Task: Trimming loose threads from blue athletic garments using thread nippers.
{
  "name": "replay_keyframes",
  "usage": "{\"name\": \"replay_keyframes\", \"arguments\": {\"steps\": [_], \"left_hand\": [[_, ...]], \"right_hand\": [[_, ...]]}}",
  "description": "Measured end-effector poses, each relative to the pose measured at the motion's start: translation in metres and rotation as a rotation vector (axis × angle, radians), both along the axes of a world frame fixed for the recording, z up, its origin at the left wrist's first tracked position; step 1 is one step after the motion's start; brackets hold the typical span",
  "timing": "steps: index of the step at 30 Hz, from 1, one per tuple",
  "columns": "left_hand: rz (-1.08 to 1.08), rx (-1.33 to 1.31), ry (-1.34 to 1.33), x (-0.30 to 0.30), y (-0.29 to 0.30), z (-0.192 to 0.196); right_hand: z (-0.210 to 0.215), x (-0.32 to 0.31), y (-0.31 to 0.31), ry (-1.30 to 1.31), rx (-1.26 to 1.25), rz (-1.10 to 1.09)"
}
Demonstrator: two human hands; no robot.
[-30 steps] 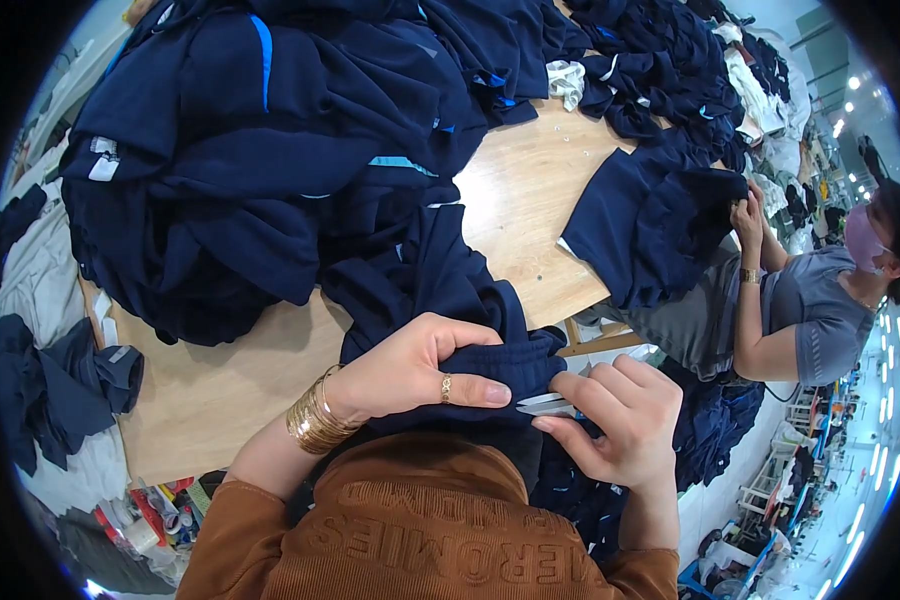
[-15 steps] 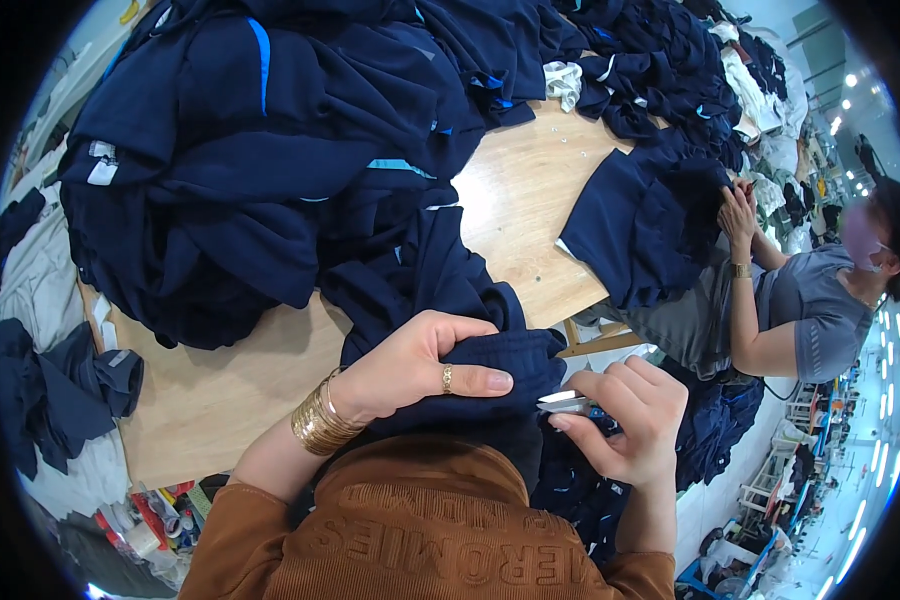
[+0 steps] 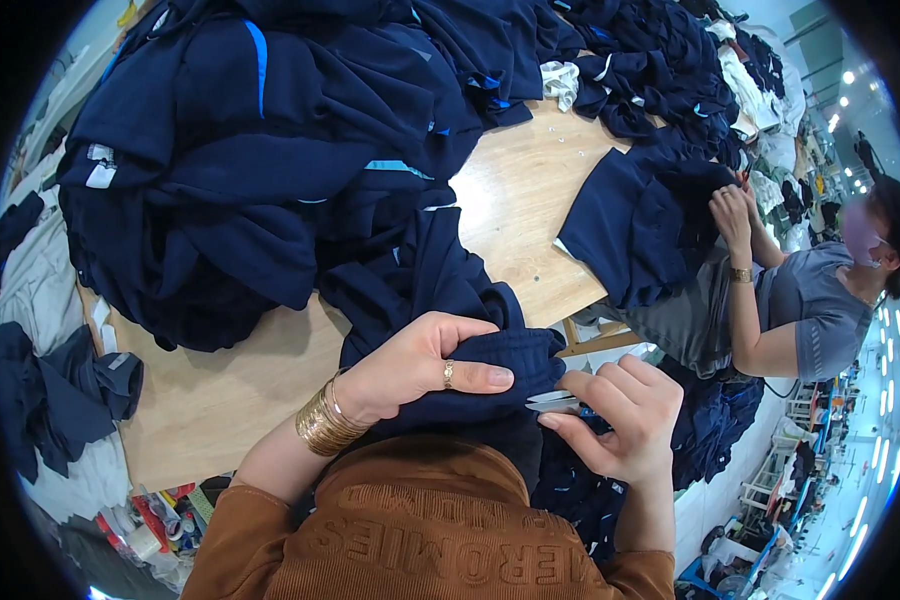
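Observation:
My left hand is closed on the gathered waistband of a navy garment, its thumb lying on top of the cloth. The garment trails back across the table toward the large pile. In my right hand is a small pair of thread snips, pinched between thumb and fingers. The two pale blades point left, and their tips are at the edge of the waistband, slightly parted. The rest of the snips is mostly hidden by my fingers.
A big heap of navy garments covers the left and far part of the wooden table. At the right, a co-worker handles another navy garment. More navy clothing lies below the table's right edge. A white cloth lies farther back.
The snips in my right hand have shifted slightly left, closer against the waistband. My left hand stays nearly still. The co-worker's hand has moved a little left.

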State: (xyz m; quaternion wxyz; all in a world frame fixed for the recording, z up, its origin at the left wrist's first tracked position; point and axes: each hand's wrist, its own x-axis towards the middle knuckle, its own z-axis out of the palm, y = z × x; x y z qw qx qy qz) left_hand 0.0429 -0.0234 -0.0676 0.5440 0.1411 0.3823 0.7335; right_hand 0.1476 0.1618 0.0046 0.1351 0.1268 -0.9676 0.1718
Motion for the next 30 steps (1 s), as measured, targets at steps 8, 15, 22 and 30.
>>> {"name": "replay_keyframes", "arguments": {"steps": [8,15,22,30], "left_hand": [[0.007,-0.005,0.006,0.001,0.000,0.001],[0.105,-0.112,0.559,0.011,0.002,0.001],[0.064,-0.072,0.444,0.009,0.001,-0.003],[0.093,-0.028,0.569,0.007,0.000,-0.001]], "right_hand": [[0.001,0.002,0.005,-0.020,0.017,0.007],[-0.007,0.001,0.006,-0.023,-0.107,-0.084],[-0.011,-0.001,0.003,-0.077,-0.195,-0.140],[-0.060,0.000,0.019,-0.863,-0.909,-0.162]]}}
